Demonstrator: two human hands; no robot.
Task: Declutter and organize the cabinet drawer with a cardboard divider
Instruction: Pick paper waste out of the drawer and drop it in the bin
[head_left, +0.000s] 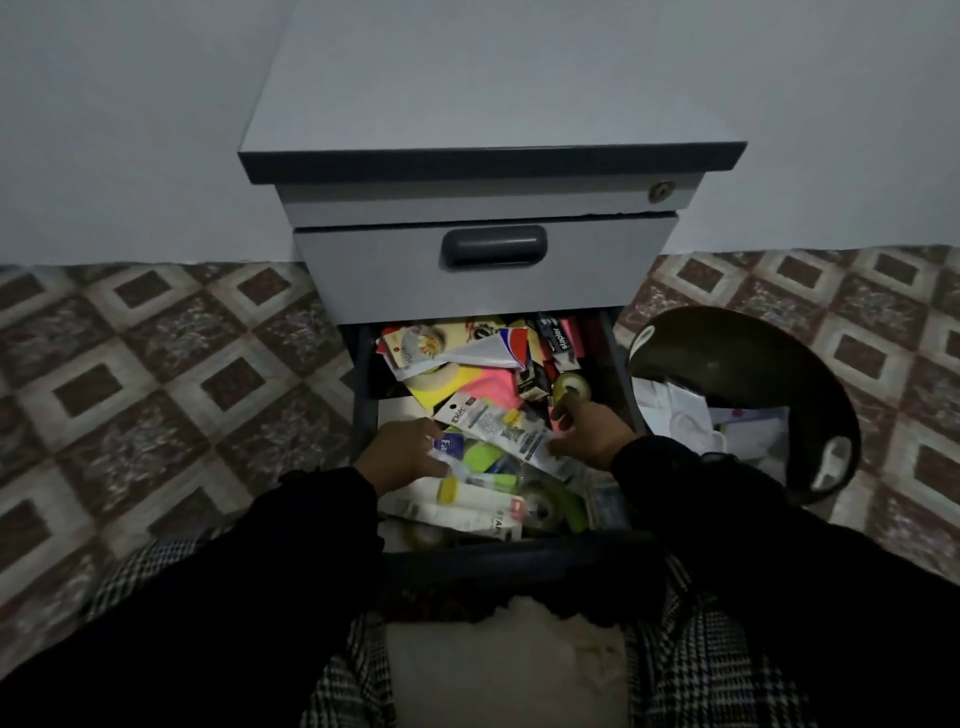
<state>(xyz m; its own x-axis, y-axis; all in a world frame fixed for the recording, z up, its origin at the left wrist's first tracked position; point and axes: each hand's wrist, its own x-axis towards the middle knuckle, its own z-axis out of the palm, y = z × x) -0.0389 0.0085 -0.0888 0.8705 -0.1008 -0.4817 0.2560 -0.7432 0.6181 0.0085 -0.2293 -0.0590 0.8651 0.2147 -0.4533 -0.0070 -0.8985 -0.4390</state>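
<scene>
The lower cabinet drawer (621, 358) stands pulled out and packed with loose stationery. A white blister pack (498, 426) lies slanted across its middle. My left hand (402, 451) is down in the left part, its fingers on the pack's lower left end and a blue-labelled packet (451, 446). My right hand (584, 431) grips the pack's right end, one finger pointing up toward a roll of clear tape (571, 387). Pink and yellow paper (483, 384) lies behind the pack, and white tubes (467, 501) lie in front. No cardboard divider shows.
The grey cabinet (488, 156) stands against a pale wall, its upper drawer (488, 270) shut. A dark round bin (748, 400) holding crumpled white paper sits on the patterned tile floor (156, 374) to the right. A checked garment (701, 670) covers my lap.
</scene>
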